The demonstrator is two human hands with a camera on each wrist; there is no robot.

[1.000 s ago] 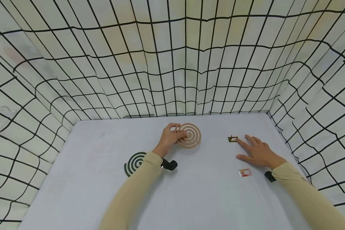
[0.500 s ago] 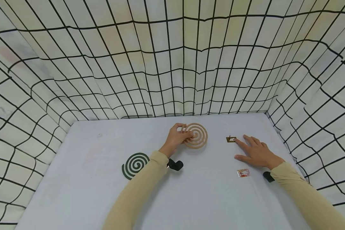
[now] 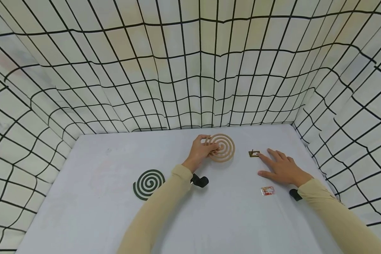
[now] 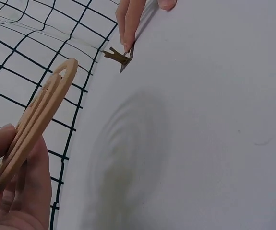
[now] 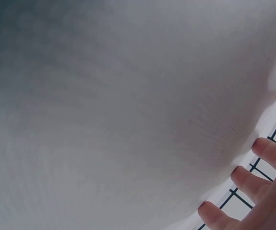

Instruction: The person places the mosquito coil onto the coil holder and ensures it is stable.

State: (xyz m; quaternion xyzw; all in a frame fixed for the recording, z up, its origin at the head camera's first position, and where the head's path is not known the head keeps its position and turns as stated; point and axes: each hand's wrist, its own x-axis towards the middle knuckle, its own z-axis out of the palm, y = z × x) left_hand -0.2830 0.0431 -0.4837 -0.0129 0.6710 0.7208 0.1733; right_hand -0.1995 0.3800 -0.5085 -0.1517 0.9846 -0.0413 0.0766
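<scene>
My left hand [image 3: 199, 153] pinches a tan mosquito coil [image 3: 223, 146] near its left side, thumb over one face and fingers behind. In the left wrist view the coil [image 4: 41, 117] is held tilted above the table, casting a soft shadow. To its right lies a small brass-coloured metal coil stand [image 3: 251, 154] with a prong bent up from its frame. My right hand [image 3: 282, 167] lies spread on the table, its index fingertip on the edge of that stand [image 4: 123, 58]. In the right wrist view several fingertips [image 5: 243, 176] press the white surface.
A dark green mosquito coil [image 3: 149, 183] lies flat at the left, partly behind the left sleeve. A small red-and-white packet [image 3: 267, 191] sits just in front of the right hand. Black netting [image 3: 200, 76] over white cloth rises along the table's back and sides.
The left hand has carried the tan coil rightward, closer to the metal stand. More of the green coil shows past the sleeve. The right hand keeps its place at the stand.
</scene>
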